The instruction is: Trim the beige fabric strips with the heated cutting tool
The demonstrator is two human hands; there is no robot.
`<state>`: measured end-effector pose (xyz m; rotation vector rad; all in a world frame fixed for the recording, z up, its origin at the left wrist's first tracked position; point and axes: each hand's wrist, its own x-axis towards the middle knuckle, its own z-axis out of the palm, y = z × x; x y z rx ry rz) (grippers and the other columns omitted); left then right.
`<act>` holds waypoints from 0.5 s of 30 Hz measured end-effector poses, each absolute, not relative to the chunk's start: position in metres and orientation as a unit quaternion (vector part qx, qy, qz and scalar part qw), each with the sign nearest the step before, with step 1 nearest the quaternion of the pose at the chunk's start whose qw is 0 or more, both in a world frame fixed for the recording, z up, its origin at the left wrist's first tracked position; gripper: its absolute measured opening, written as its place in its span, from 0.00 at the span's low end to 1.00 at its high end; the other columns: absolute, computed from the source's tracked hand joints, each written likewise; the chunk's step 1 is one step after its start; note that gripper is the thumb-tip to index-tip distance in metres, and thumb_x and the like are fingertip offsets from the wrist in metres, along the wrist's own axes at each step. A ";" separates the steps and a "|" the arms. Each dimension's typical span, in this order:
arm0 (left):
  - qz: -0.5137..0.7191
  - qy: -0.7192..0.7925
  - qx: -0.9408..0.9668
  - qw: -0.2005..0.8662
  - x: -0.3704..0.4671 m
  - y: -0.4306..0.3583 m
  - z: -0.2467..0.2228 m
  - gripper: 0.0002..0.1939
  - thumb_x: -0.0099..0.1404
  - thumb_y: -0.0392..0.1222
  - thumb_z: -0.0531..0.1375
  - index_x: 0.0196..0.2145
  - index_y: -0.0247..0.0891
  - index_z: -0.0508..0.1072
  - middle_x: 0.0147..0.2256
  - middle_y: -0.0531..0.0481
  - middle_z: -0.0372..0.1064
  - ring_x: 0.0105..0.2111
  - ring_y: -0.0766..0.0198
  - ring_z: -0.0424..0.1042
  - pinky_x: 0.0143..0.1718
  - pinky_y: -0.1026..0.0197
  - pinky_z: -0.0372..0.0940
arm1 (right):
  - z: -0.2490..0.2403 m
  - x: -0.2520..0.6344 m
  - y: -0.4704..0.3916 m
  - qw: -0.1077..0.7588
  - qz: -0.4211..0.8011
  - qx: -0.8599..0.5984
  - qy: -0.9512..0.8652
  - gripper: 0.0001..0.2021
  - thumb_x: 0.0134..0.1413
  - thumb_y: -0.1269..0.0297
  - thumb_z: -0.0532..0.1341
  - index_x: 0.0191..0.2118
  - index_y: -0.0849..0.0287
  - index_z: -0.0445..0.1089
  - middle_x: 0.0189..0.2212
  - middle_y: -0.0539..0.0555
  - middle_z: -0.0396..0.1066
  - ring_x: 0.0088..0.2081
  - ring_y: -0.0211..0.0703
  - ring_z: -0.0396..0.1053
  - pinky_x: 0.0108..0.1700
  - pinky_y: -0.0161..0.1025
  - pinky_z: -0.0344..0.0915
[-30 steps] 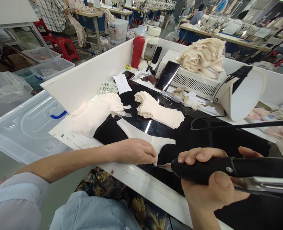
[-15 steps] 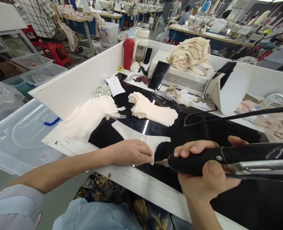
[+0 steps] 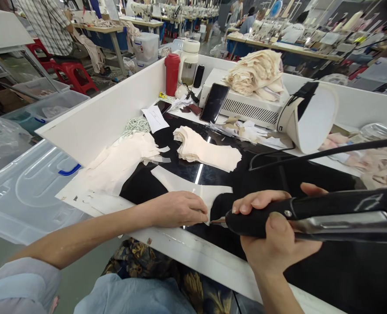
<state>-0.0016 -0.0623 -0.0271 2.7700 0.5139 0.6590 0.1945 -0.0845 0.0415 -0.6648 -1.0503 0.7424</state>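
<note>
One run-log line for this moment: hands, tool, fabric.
left hand: fingers on white piece | right hand: gripping black tool | tool tip: by piece's near end, contact unclear | cream stack: beyond piece

On the table (image 3: 278, 176), the cloth (image 3: 206, 192) lies in front of the right pile (image 3: 209, 150). The left pile (image 3: 114, 159) is left of both. Behind, a phone (image 3: 214, 103) leans on a box (image 3: 250, 111), left of a lamp (image 3: 317, 117).

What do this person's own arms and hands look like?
The left hand and right hand are ungloved, with no watch or bracelet showing. The pale left sleeve has a light-blue band and leaves the forearm bare. The right sleeve is out of view.
</note>
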 end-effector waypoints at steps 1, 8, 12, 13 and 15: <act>0.226 0.175 0.950 0.121 -0.002 -0.062 -0.027 0.11 0.80 0.33 0.59 0.49 0.38 0.82 0.51 0.44 0.81 0.51 0.58 0.79 0.59 0.58 0.72 | 0.042 0.195 -0.084 0.749 0.340 -0.304 -0.480 0.25 0.54 0.62 0.74 0.54 0.50 0.66 0.28 0.42 0.74 0.22 0.41 0.70 0.23 0.40 0.71; 0.240 0.171 0.950 0.107 -0.002 -0.063 -0.026 0.10 0.80 0.34 0.60 0.49 0.36 0.82 0.51 0.43 0.81 0.50 0.58 0.79 0.58 0.58 0.73 | 0.040 0.195 -0.083 0.755 0.339 -0.298 -0.476 0.26 0.52 0.59 0.74 0.54 0.49 0.66 0.27 0.41 0.74 0.21 0.41 0.69 0.22 0.40 0.70; 0.251 0.166 0.948 0.106 -0.001 -0.062 -0.026 0.10 0.79 0.33 0.60 0.49 0.35 0.83 0.50 0.43 0.81 0.49 0.58 0.80 0.57 0.58 0.74 | 0.039 0.193 -0.085 0.753 0.343 -0.295 -0.477 0.24 0.54 0.62 0.74 0.54 0.49 0.67 0.28 0.43 0.74 0.22 0.41 0.70 0.23 0.40 0.71; 0.252 0.164 0.948 0.107 -0.002 -0.062 -0.026 0.10 0.79 0.33 0.60 0.49 0.35 0.83 0.49 0.43 0.82 0.49 0.58 0.80 0.57 0.58 0.74 | 0.039 0.193 -0.085 0.752 0.343 -0.295 -0.479 0.24 0.55 0.63 0.74 0.55 0.49 0.67 0.28 0.43 0.74 0.23 0.41 0.70 0.24 0.40 0.72; 0.253 0.162 0.948 0.104 -0.002 -0.062 -0.027 0.10 0.80 0.34 0.59 0.50 0.35 0.82 0.50 0.42 0.81 0.50 0.58 0.80 0.58 0.57 0.73 | 0.039 0.192 -0.086 0.749 0.344 -0.295 -0.484 0.24 0.56 0.63 0.73 0.55 0.49 0.67 0.29 0.43 0.74 0.23 0.41 0.70 0.25 0.40 0.72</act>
